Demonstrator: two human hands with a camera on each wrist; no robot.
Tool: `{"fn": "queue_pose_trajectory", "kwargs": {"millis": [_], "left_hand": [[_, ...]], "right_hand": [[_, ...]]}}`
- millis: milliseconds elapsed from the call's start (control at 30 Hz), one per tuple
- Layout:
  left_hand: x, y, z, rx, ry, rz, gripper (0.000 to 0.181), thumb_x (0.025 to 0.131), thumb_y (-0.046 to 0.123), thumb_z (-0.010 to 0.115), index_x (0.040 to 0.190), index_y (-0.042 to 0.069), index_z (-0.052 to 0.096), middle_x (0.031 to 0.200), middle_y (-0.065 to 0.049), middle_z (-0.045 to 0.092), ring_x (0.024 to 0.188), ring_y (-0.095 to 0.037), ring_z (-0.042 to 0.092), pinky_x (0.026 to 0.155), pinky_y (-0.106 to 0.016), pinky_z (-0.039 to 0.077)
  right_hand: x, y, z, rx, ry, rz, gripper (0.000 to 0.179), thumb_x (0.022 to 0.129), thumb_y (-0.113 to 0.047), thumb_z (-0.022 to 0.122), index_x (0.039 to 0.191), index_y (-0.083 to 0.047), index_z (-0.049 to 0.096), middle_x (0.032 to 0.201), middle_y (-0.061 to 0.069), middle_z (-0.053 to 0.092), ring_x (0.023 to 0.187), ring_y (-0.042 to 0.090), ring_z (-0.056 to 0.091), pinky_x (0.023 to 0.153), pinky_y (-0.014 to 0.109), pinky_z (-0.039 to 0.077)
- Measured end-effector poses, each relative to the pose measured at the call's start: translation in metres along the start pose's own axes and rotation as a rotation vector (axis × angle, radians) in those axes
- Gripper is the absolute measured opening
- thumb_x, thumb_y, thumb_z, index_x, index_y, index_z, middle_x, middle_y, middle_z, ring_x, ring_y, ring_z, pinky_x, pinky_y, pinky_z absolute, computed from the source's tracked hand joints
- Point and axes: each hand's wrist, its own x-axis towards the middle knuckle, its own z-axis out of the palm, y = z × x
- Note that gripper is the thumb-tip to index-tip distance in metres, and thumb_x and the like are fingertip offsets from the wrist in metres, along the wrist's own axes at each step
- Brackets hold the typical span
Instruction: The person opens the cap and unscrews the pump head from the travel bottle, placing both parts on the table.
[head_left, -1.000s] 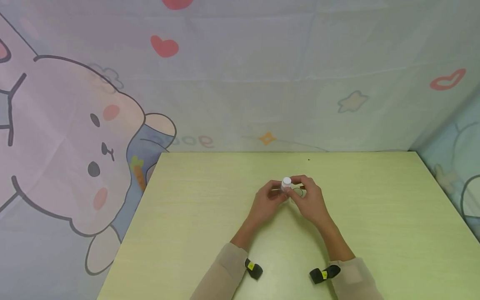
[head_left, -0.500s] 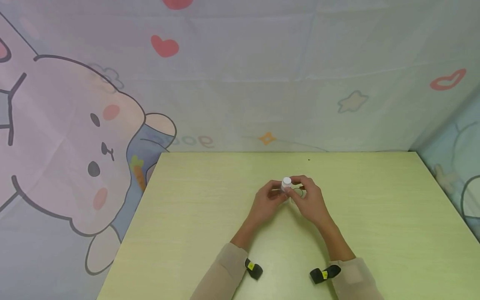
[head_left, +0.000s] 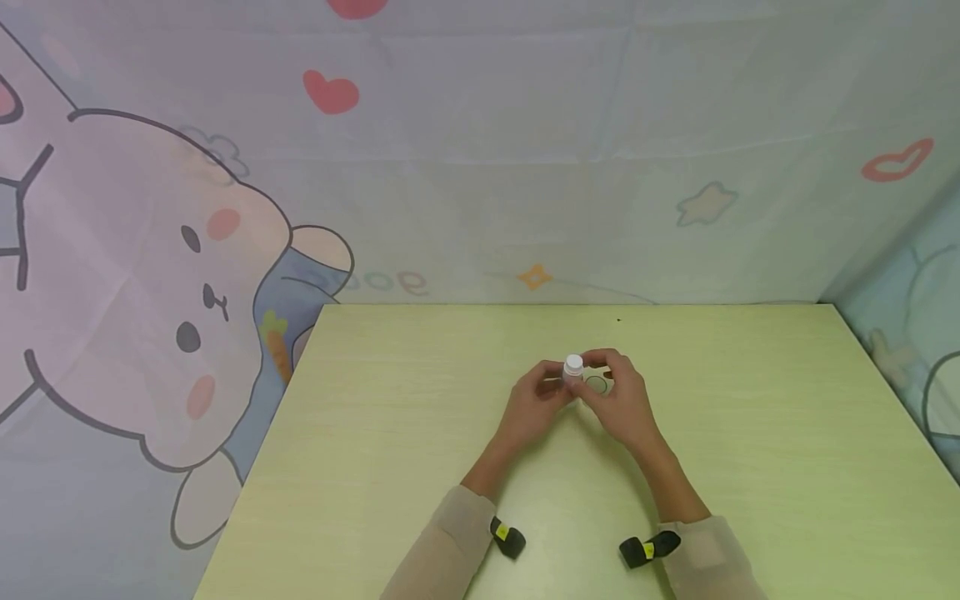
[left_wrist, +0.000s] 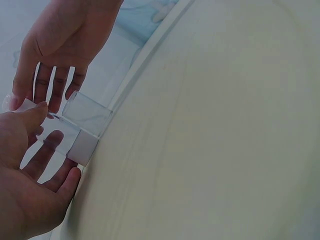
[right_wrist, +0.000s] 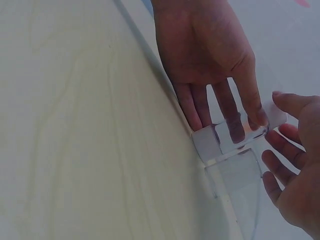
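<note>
In the head view a small white bottle (head_left: 573,367) with a white cap stands upright between both hands. My left hand (head_left: 532,406) holds it from the left with thumb and fingers, and my right hand (head_left: 619,404) pinches it from the right. The wrist views show the bottle at the top of a stack. Below it comes a clear cylinder (left_wrist: 61,141), and at the bottom a whitish block (left_wrist: 83,148) sits on the table. Another clear glass cylinder (right_wrist: 235,172) stands close beside the stack, its round rim visible inside the right hand's curve.
The pale wooden table (head_left: 375,433) reaches back to a printed cloth (head_left: 480,167) behind it. A tiny dark speck (head_left: 618,320) lies near the far edge. Black wrist cameras sit on both sleeves, the left camera (head_left: 507,537) and the right camera (head_left: 649,549).
</note>
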Motion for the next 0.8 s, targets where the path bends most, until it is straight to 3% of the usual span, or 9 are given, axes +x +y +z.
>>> {"fn": "queue_pose_trajectory", "kwargs": {"millis": [800], "left_hand": [[-0.0008, 0.0030, 0.0012, 0.010, 0.021, 0.008, 0.030, 0.100, 0.020, 0.078, 0.129, 0.015, 0.069, 0.135, -0.002, 0.068, 0.124, -0.027, 0.068, 0.101, -0.030, 0.058]], "right_hand": [[-0.0004, -0.0021, -0.0050, -0.027, -0.050, -0.041, 0.031, 0.103, -0.018, 0.074, 0.129, -0.004, 0.065, 0.126, 0.015, 0.068, 0.120, 0.034, 0.059, 0.104, 0.053, 0.048]]}}
